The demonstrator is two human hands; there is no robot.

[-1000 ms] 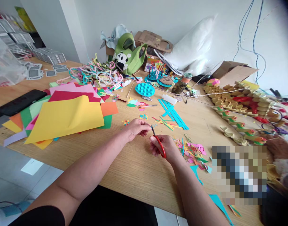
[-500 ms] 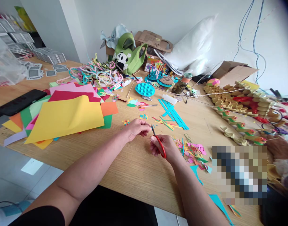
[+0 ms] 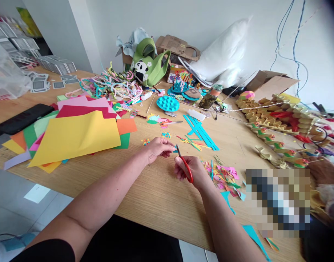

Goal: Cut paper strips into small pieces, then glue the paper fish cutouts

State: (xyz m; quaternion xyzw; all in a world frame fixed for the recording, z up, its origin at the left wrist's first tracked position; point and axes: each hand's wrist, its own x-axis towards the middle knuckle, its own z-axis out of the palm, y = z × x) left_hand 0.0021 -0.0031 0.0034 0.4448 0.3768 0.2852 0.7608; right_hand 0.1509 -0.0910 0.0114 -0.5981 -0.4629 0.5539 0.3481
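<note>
My right hand point(image 3: 192, 171) is closed round the handles of red-handled scissors point(image 3: 188, 169), whose blades point up and away from me. Just left of the blades, my left hand point(image 3: 159, 151) pinches a tiny piece of blue paper point(image 3: 175, 149) between thumb and fingertips; most of that piece is hidden. Little cut bits of coloured paper point(image 3: 166, 135) lie beyond my left hand, with another small cluster point(image 3: 145, 142) beside its wrist. Thin coloured paper strips point(image 3: 195, 142) and wider blue strips point(image 3: 201, 133) rest on the table past the scissors.
Coloured paper sheets point(image 3: 79, 133) are stacked at left, beside a black flat object point(image 3: 25, 118). Paper scraps point(image 3: 224, 174) lie by my right forearm. Pipe cleaners point(image 3: 112, 85), a green panda bag point(image 3: 150, 65), a jar point(image 3: 210, 96) and egg cartons point(image 3: 276, 112) stand farther back.
A bit more of the blue paper shows at my left fingertips. The scissor blades look closer together; both hands have barely moved.
</note>
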